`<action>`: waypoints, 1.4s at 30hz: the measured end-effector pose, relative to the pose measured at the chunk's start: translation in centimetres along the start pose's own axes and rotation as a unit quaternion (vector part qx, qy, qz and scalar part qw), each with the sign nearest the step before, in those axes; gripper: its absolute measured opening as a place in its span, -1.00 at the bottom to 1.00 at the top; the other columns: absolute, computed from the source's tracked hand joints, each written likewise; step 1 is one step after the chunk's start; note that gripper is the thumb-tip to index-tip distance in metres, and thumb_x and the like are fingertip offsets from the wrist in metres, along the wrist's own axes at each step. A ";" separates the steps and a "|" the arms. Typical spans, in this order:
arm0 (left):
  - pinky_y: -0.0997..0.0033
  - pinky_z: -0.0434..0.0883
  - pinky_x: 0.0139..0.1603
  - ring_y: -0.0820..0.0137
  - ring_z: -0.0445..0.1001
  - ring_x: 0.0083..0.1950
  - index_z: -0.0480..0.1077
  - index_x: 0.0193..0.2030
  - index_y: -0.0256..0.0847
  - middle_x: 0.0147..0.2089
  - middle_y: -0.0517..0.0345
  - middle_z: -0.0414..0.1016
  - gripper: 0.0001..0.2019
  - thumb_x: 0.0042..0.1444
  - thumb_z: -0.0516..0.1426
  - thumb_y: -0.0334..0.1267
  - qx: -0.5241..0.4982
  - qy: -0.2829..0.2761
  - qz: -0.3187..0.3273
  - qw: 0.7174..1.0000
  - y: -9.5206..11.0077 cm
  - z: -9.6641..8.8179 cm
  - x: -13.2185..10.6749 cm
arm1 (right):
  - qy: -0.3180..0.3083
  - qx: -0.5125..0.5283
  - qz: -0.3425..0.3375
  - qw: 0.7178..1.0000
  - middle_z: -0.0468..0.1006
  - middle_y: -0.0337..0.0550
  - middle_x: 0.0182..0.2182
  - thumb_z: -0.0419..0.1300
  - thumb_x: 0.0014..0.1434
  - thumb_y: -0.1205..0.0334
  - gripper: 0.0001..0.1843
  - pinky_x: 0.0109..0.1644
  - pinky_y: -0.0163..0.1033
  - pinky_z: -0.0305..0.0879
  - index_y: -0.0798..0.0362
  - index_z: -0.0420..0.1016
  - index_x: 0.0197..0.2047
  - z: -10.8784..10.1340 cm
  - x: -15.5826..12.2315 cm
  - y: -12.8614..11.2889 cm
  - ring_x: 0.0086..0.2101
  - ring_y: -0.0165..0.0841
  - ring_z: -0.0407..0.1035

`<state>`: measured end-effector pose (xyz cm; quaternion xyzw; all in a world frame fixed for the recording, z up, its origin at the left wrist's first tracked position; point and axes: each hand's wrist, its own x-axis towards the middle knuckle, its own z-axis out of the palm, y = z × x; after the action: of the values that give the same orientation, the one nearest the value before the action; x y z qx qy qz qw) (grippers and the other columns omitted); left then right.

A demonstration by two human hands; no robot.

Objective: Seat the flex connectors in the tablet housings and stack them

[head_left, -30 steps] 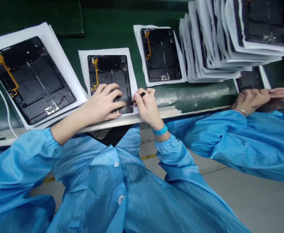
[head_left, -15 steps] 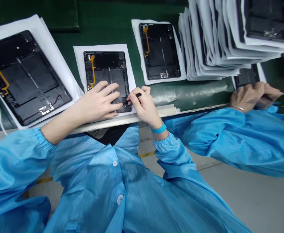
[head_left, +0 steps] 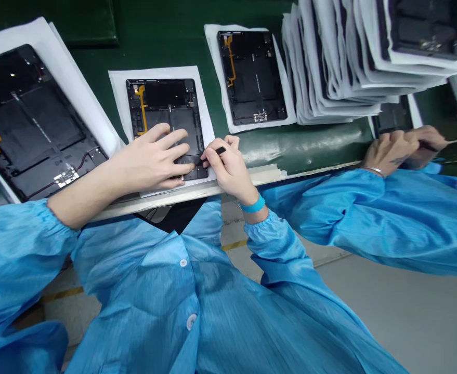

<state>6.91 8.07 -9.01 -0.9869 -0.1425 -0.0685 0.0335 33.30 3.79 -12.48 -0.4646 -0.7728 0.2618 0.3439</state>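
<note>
In front of me an opened tablet housing (head_left: pixel 187 124) with black internals and an orange flex cable (head_left: pixel 141 111) lies on a white sheet (head_left: pixel 117 85). My left hand (head_left: pixel 158 158) lies across its lower part, fingers spread. It hides the lower left of the housing. At the lower right corner my right hand (head_left: pixel 228 163) is closed in a pinch on a slim black tool (head_left: pixel 221 150), whose blunt end sticks up past the fingers. The tool's tip is hidden, so its kind cannot be made out.
Another opened tablet (head_left: pixel 52 130) rests on paper at the left, and one more (head_left: pixel 251 78) to the right. Beyond it stands a tall stack of tablets between white sheets (head_left: pixel 329 67). A co-worker's hands (head_left: pixel 395 150) are at the far right. The table's taped edge (head_left: pixel 267 174) runs nearby.
The whole view has shifted slightly, so the table things sit a little further left and up. Both hands keep nearly the same pose at the tablet housing.
</note>
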 end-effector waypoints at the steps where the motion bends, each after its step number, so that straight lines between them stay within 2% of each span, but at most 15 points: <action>1: -0.28 0.45 0.47 -0.10 0.40 0.50 0.59 0.24 -0.13 0.23 -0.13 0.55 -0.65 0.65 0.07 -0.01 -0.003 -0.001 -0.001 1.000 -0.1 0.0 0.0 | -0.001 0.002 -0.001 1.000 0.64 -0.15 -0.33 -0.19 0.69 -0.29 -0.39 0.26 0.19 0.32 -0.12 0.42 -0.19 0.0 0.0 0.0 -0.19 -0.14 0.52; 4: -0.28 0.47 0.46 -0.09 0.40 0.50 0.59 0.25 -0.14 0.22 -0.14 0.54 -0.62 0.66 0.06 0.02 0.007 -0.005 0.006 1.000 -0.2 -0.1 0.1 | -0.003 0.009 -0.009 1.000 0.65 -0.17 -0.32 -0.19 0.70 -0.27 -0.41 0.26 0.18 0.30 -0.11 0.41 -0.19 0.0 0.0 0.0 -0.19 -0.16 0.52; 9: -0.25 0.52 0.39 -0.11 0.41 0.46 0.58 0.26 -0.16 0.21 -0.15 0.53 -0.57 0.68 0.01 0.06 0.082 -0.001 0.031 0.996 -0.4 0.1 0.1 | -0.016 0.000 -0.008 1.000 0.65 -0.16 -0.30 -0.21 0.69 -0.29 -0.39 0.30 0.20 0.30 -0.12 0.38 -0.19 0.0 0.1 0.1 -0.17 -0.15 0.53; 18: -0.35 0.48 0.31 -0.14 0.37 0.45 0.62 0.27 -0.09 0.25 -0.21 0.57 -0.54 0.67 0.00 0.10 -0.011 -0.011 -0.013 1.000 -0.6 0.8 -0.1 | -0.016 -0.010 -0.020 1.000 0.64 -0.12 -0.27 -0.23 0.69 -0.27 -0.41 0.30 0.22 0.30 -0.13 0.37 -0.18 0.1 -0.1 0.2 -0.14 -0.11 0.54; 21: -0.32 0.48 0.30 -0.15 0.39 0.44 0.63 0.26 -0.11 0.24 -0.21 0.56 -0.52 0.68 -0.01 0.11 0.012 -0.002 0.000 1.000 -0.6 0.8 -0.1 | -0.015 -0.004 -0.015 1.000 0.64 -0.13 -0.28 -0.21 0.69 -0.26 -0.42 0.31 0.21 0.31 -0.13 0.38 -0.18 0.0 -0.1 0.1 -0.15 -0.12 0.53; 27: -0.23 0.46 0.35 -0.08 0.37 0.45 0.62 0.27 -0.09 0.25 -0.15 0.54 -0.50 0.68 -0.03 0.14 0.037 -0.027 0.003 0.999 -0.7 0.6 0.0 | -0.014 -0.005 -0.020 1.000 0.64 -0.13 -0.27 -0.21 0.70 -0.24 -0.42 0.30 0.20 0.30 -0.12 0.38 -0.20 0.0 -0.2 0.1 -0.17 -0.15 0.51; 32: -0.30 0.49 0.32 -0.13 0.36 0.46 0.64 0.23 -0.10 0.24 -0.19 0.56 -0.52 0.67 -0.02 0.11 0.030 -0.024 0.009 0.999 -0.8 0.7 0.1 | -0.026 -0.031 -0.020 0.999 0.64 -0.08 -0.22 -0.26 0.68 -0.28 -0.38 0.32 0.25 0.29 -0.11 0.38 -0.19 0.3 -0.1 0.3 -0.12 -0.10 0.49; 35: -0.36 0.49 0.33 -0.15 0.40 0.47 0.65 0.23 -0.10 0.24 -0.20 0.59 -0.57 0.64 0.06 0.09 -0.002 -0.018 -0.010 1.000 -0.5 0.8 0.0 | -0.027 -0.045 -0.027 0.998 0.64 -0.05 -0.21 -0.28 0.66 -0.31 -0.35 0.33 0.29 0.27 -0.10 0.38 -0.20 0.6 -0.1 0.4 -0.11 -0.08 0.48; 39: -0.44 0.43 0.40 -0.22 0.41 0.51 0.59 0.38 -0.13 0.29 -0.23 0.61 -0.57 0.56 0.18 0.02 -0.083 0.017 -0.084 0.993 0.2 1.0 -0.3 | -0.024 -0.041 -0.028 0.998 0.65 -0.07 -0.23 -0.27 0.67 -0.31 -0.35 0.33 0.29 0.27 -0.10 0.39 -0.19 0.6 -0.2 0.4 -0.13 -0.10 0.49; 42: -0.43 0.44 0.39 -0.23 0.41 0.52 0.63 0.34 -0.10 0.31 -0.22 0.60 -0.61 0.58 0.18 0.01 -0.069 0.014 -0.078 0.994 0.4 1.1 -0.4 | -0.004 -0.009 -0.003 1.000 0.66 -0.11 -0.27 -0.24 0.68 -0.31 -0.35 0.31 0.25 0.31 -0.11 0.43 -0.19 0.3 -0.2 0.4 -0.18 -0.14 0.48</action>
<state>6.82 7.66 -10.15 -0.9717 -0.2133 -0.0944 -0.0382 33.36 3.81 -13.03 -0.4643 -0.7779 0.2562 0.3372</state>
